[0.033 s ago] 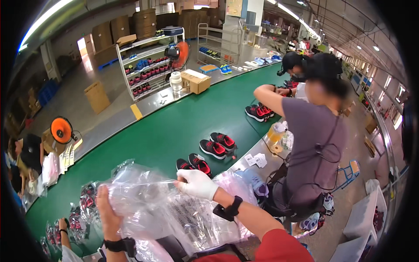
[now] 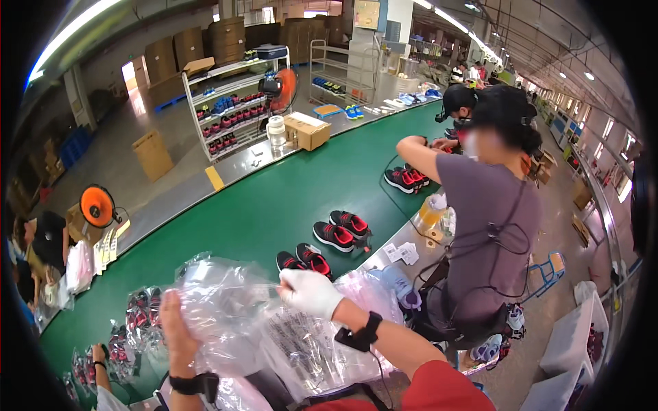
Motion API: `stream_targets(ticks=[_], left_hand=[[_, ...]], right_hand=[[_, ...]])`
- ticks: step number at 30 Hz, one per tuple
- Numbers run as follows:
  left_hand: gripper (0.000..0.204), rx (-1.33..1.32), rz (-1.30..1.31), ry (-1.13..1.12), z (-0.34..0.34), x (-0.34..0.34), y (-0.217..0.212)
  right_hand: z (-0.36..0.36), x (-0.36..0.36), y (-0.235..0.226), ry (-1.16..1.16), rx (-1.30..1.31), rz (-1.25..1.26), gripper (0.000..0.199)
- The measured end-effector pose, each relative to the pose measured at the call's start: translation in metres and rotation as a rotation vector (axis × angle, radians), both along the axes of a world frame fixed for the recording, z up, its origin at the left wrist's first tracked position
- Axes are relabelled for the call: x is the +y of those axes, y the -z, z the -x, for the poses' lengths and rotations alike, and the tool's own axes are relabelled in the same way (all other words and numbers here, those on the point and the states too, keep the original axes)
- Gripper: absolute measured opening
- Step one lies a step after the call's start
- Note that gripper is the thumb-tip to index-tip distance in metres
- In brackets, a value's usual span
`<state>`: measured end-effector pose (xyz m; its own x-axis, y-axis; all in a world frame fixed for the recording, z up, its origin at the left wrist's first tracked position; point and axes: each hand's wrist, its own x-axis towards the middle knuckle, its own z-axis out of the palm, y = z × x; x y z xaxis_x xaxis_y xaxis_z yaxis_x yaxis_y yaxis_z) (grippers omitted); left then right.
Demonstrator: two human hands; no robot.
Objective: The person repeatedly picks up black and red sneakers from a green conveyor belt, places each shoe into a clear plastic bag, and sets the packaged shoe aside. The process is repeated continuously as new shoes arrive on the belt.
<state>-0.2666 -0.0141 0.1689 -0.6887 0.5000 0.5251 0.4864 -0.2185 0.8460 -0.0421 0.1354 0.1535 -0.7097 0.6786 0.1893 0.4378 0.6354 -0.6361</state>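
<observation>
My right hand (image 2: pixel 310 293), in a white glove, is closed on the edge of a clear plastic bag (image 2: pixel 226 308). My bare left hand (image 2: pixel 179 334) is upright against the bag's left side, its fingers stretched out. Below the bag lies a stack of clear printed bags (image 2: pixel 312 346). Just beyond my right hand, a pair of black and red sneakers (image 2: pixel 312 258) stands on the green conveyor belt (image 2: pixel 267 212). A second pair of sneakers (image 2: pixel 336 233) is a little farther off.
Bagged shoes (image 2: pixel 139 308) line the belt at left, near another person's hand (image 2: pixel 99 353). A co-worker in a grey shirt (image 2: pixel 483 198) stands at right, beside a yellow-filled jug (image 2: pixel 432 211) and white labels (image 2: pixel 403 252). A cardboard box (image 2: pixel 306 130) sits on the far ledge.
My left hand has shifted slightly right and down, and the bag's upper edge hangs slacker. My right hand stays almost in place. The co-worker's head and arms moved a little.
</observation>
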Motion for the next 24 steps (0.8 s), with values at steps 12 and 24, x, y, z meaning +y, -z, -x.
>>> stream_targets(ticks=[12,24], left_hand=[[0.007,0.509,0.482,1.026,-0.118,-0.027,-0.033],[0.027,0.009,0.341,0.067,0.023,0.034,-0.001]], right_hand=[[0.052,-0.031,0.029,-0.437,-0.033,-0.314,0.029],[0.069,-0.026,0.017,-0.639,-0.116,-0.255,0.026]])
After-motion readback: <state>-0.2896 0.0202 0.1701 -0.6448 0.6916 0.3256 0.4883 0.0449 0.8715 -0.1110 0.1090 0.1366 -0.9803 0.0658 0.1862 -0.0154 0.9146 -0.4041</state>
